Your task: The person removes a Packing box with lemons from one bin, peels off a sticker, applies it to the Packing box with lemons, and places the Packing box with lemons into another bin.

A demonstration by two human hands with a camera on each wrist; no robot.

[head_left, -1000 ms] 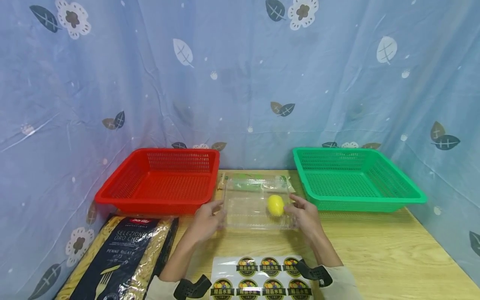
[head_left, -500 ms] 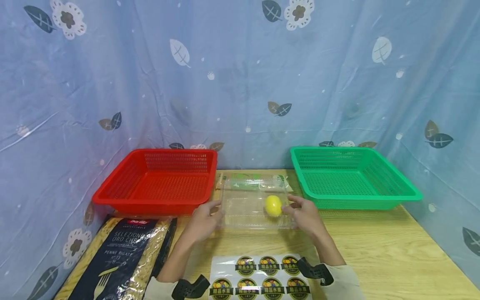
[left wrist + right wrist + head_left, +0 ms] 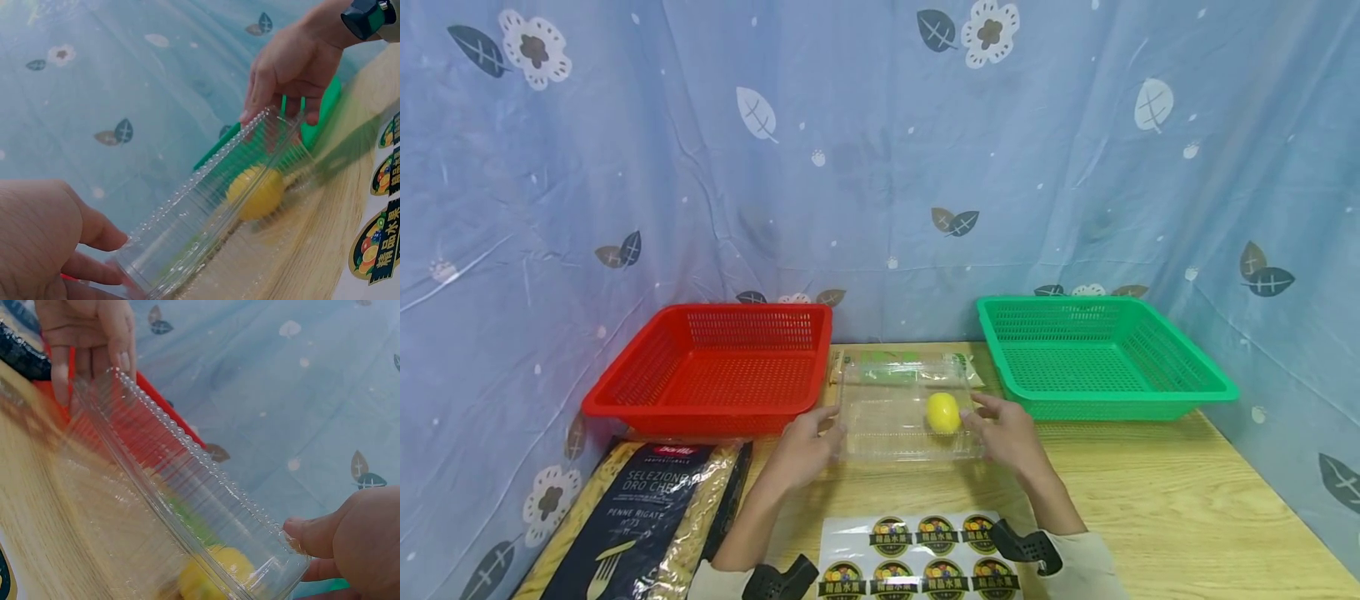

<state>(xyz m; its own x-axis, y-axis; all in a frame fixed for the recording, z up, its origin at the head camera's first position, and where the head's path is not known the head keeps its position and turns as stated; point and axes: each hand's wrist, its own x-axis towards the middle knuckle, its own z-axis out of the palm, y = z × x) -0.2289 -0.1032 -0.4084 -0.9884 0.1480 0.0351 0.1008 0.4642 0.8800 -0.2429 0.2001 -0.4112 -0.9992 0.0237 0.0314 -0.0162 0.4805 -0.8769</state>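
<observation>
Between both hands is a clear plastic clamshell box, its lid down over the base. A yellow lemon lies inside, towards the right end. My left hand holds the box's left end, thumb near the upper edge and fingers lower down, as the left wrist view shows. At the opposite end my right hand grips in the same way, thumb at the beaded rim. The right wrist view shows the lemon through the ribbed wall. The box appears raised over the tabletop, casting shadows below the hands.
A red basket stands back left, a green basket back right. Behind the box lies a flat green-and-white packet. A bag of penne is at left; a sheet of round fruit stickers lies in front.
Both hands keep their hold on the box, and the lemon stays at its right end. The whole head view has shifted slightly.
</observation>
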